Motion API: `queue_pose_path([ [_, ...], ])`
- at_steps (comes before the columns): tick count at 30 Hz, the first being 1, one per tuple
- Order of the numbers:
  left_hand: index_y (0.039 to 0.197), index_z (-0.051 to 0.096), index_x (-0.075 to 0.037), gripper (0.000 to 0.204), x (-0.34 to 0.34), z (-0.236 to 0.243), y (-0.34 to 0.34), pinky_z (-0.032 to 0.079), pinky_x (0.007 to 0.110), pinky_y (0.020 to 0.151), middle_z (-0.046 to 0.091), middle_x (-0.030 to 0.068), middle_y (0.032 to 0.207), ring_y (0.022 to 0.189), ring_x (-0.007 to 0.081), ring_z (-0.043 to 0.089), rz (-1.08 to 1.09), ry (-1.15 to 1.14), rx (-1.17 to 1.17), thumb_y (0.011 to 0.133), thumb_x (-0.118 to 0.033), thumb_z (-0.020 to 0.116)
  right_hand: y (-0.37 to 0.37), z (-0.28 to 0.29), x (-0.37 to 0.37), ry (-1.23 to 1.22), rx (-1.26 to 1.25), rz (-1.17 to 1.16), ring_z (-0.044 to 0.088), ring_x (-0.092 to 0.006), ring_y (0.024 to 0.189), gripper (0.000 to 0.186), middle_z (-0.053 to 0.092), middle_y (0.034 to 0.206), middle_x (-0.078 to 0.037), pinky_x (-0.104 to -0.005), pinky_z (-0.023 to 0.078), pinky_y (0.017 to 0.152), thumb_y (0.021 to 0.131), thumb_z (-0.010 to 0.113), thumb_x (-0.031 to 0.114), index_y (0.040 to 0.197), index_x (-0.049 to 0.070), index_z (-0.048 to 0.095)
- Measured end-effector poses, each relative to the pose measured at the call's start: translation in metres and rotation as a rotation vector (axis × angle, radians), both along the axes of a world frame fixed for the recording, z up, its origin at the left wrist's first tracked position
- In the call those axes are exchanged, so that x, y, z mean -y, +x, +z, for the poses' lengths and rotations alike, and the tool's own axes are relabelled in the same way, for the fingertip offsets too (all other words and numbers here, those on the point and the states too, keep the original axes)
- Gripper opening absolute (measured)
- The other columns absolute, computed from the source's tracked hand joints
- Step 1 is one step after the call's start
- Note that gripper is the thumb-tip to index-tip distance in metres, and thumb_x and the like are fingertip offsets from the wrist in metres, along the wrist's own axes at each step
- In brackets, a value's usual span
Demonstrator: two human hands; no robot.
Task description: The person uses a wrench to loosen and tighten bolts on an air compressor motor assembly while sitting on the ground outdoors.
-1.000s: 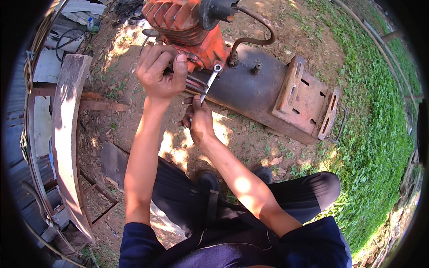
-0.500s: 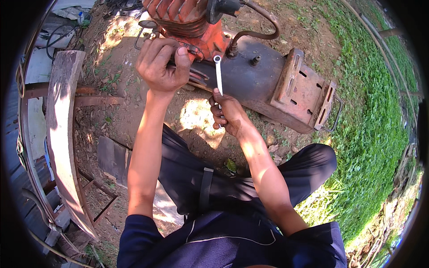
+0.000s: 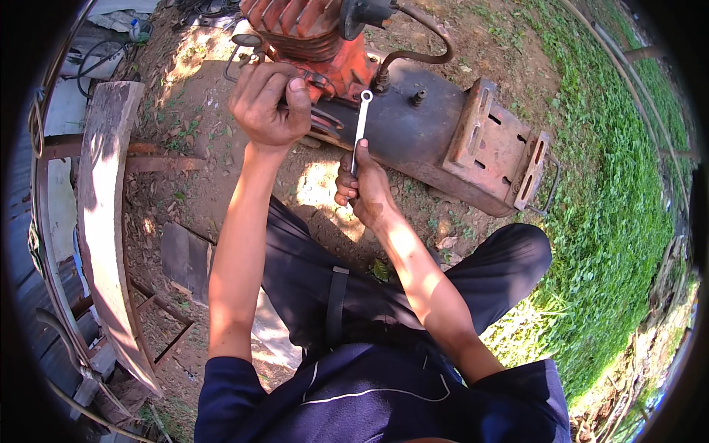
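In my right hand (image 3: 363,184) is a silver wrench (image 3: 362,122), gripped by its lower shank with the ring end up. That ring end lies beside the base of a red finned compressor pump (image 3: 347,70), in front of the dark tank (image 3: 410,122); I cannot tell whether it touches a bolt. My left hand (image 3: 267,107) is closed at the pump's left side, thumb up and fingers curled. Whatever those fingers hold is hidden behind them. A round gauge (image 3: 245,33) shows just above the left hand.
A curved hose (image 3: 436,33) runs from the pump to the tank. The tank's right end carries a rusty slotted bracket (image 3: 495,140) and a handle (image 3: 552,184). To the left stands a wooden plank (image 3: 103,221) on a metal frame. Grass (image 3: 613,184) covers the right side.
My right hand has shifted left and slightly up, swinging the wrench's lower end left, so it now leans the other way. My left hand keeps its closed pose near the pump.
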State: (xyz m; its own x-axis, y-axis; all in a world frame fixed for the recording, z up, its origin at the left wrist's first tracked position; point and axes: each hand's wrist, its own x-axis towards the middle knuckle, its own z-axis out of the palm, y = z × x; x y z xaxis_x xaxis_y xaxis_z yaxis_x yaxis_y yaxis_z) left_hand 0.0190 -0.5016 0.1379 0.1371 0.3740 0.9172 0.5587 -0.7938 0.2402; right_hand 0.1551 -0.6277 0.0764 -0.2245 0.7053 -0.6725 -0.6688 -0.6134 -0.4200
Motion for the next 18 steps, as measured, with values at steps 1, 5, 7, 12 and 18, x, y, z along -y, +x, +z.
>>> queue_pose_path([
  [1, 0.064, 0.057, -0.002, 0.026, 0.000, -0.001, 0.001, 0.042, 0.034, 0.052, 0.061, 0.0074, 0.068, 0.058, 0.0241, 0.053, -0.004, -0.005, 0.007, 0.086, -0.017, 0.058, -0.010, 0.001, 0.002, 0.038, 0.027, -0.045, 0.028, -0.0106, 0.047, 0.051, 0.027, 0.055, 0.004, -0.0288, 0.031, 0.049, 0.101, 0.029, 0.056, 0.078, 0.012, 0.043],
  [5, 0.065, 0.058, -0.002, 0.025, -0.001, -0.001, 0.000, 0.042, 0.034, 0.052, 0.061, 0.0077, 0.069, 0.057, 0.0239, 0.053, -0.015, 0.010, 0.003, 0.086, -0.016, 0.059, -0.043, -0.010, 0.003, 0.102, -0.006, -0.335, 0.032, -0.0124, 0.047, 0.053, 0.031, 0.055, 0.002, -0.0311, 0.036, 0.048, 0.101, 0.031, 0.056, 0.079, 0.010, 0.043],
  [7, 0.065, 0.058, -0.002, 0.024, -0.001, 0.000, 0.000, 0.042, 0.034, 0.052, 0.061, 0.0077, 0.069, 0.057, 0.0238, 0.053, -0.015, 0.009, -0.008, 0.085, -0.016, 0.058, -0.049, -0.023, 0.005, 0.143, 0.010, -0.380, 0.034, -0.0127, 0.046, 0.054, 0.033, 0.055, 0.001, -0.0317, 0.037, 0.048, 0.100, 0.032, 0.057, 0.079, 0.009, 0.043],
  [12, 0.066, 0.058, -0.003, 0.024, -0.002, -0.001, 0.001, 0.042, 0.034, 0.052, 0.061, 0.0071, 0.069, 0.057, 0.0236, 0.052, -0.026, 0.017, -0.004, 0.086, -0.016, 0.058, -0.049, -0.040, 0.010, 0.183, 0.105, -0.293, 0.036, -0.0117, 0.046, 0.056, 0.037, 0.056, 0.000, -0.0293, 0.036, 0.045, 0.101, 0.033, 0.055, 0.083, 0.005, 0.050],
  [18, 0.065, 0.058, -0.003, 0.025, -0.003, -0.003, -0.001, 0.042, 0.034, 0.052, 0.061, 0.0072, 0.069, 0.057, 0.0237, 0.053, -0.012, 0.032, -0.012, 0.086, -0.018, 0.058, -0.028, -0.037, 0.009, 0.221, 0.180, -0.232, 0.038, -0.0106, 0.046, 0.054, 0.038, 0.058, 0.001, -0.0286, 0.038, 0.047, 0.103, 0.033, 0.048, 0.096, 0.002, 0.058],
])
